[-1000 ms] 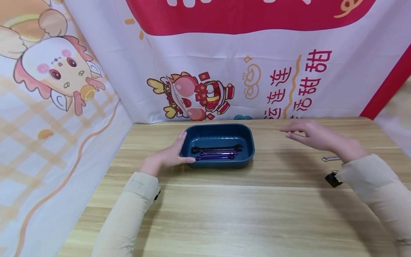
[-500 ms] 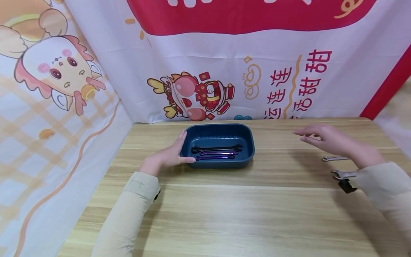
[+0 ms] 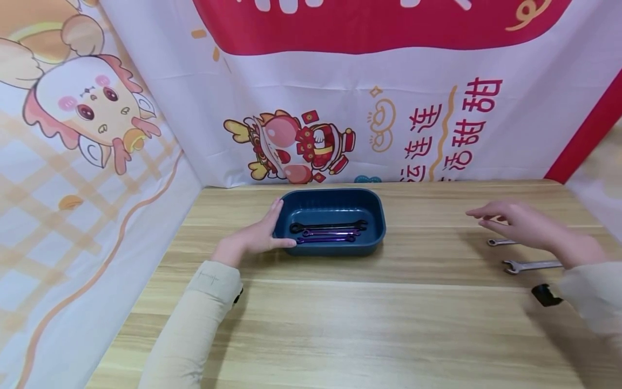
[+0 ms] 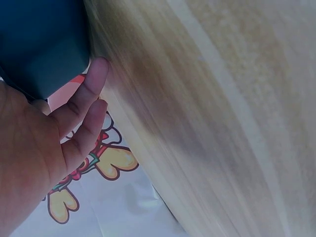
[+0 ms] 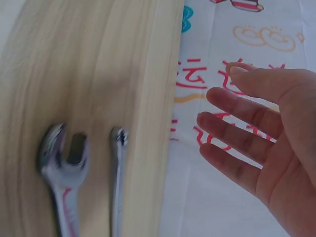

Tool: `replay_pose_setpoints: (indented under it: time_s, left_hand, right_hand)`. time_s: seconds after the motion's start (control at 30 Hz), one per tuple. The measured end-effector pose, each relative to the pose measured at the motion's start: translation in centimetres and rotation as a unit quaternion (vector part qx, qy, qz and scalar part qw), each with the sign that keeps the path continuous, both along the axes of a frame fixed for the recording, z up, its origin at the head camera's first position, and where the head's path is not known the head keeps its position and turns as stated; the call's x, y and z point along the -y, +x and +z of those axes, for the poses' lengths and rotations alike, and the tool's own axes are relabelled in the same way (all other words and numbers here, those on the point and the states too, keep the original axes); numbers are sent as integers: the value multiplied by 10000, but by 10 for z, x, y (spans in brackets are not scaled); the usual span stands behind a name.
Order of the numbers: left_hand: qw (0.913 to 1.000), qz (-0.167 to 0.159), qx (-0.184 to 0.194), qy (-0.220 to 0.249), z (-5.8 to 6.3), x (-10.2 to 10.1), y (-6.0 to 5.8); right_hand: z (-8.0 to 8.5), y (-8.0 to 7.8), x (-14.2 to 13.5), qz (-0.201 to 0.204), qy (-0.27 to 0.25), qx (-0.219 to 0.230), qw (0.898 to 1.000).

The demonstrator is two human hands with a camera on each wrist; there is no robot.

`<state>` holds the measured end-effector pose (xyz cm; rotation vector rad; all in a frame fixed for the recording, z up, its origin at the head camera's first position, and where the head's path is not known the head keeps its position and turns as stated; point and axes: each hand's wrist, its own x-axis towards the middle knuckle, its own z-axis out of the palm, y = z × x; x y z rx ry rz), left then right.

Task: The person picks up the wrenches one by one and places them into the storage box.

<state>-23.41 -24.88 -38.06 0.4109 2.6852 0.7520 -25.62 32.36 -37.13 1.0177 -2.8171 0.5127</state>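
Note:
A dark blue box (image 3: 335, 250) stands near the back of the table, holding a black wrench (image 3: 330, 226) and two purple wrenches (image 3: 326, 239). My left hand (image 3: 259, 235) rests against its left end, the thumb at the front corner and fingers spread toward the back corner. In the left wrist view two straight fingers extend past the box wall (image 4: 49, 64). Over the right side hovers my right hand (image 3: 520, 222), fingers loosely bent with nothing in them. Below it lie a larger silver wrench (image 3: 536, 265) and a smaller silver wrench (image 3: 499, 242), partly hidden by the hand.
The wooden table (image 3: 330, 324) meets a printed cloth backdrop (image 3: 311, 70) right behind the box. Another printed cloth (image 3: 97, 216) closes off the left side. A black wrist device (image 3: 546, 295) hangs under the right sleeve.
My right hand has moved to the right, away from the box, uncovering more of the larger silver wrench. The left hand and the box have stayed put.

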Motion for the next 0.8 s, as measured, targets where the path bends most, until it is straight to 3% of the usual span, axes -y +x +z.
replay_pose_setpoints:
  time_s: [0.4,0.8]
  left_hand:
    - [10000,7,-21,-56,-2,2,-2]
    - [10000,47,59,-8,-2,1,-2]
  right_hand:
    - [-26,1,-31,28,-192,-254,9995]
    - [-37,4,-47,-438,59,-35,9990]
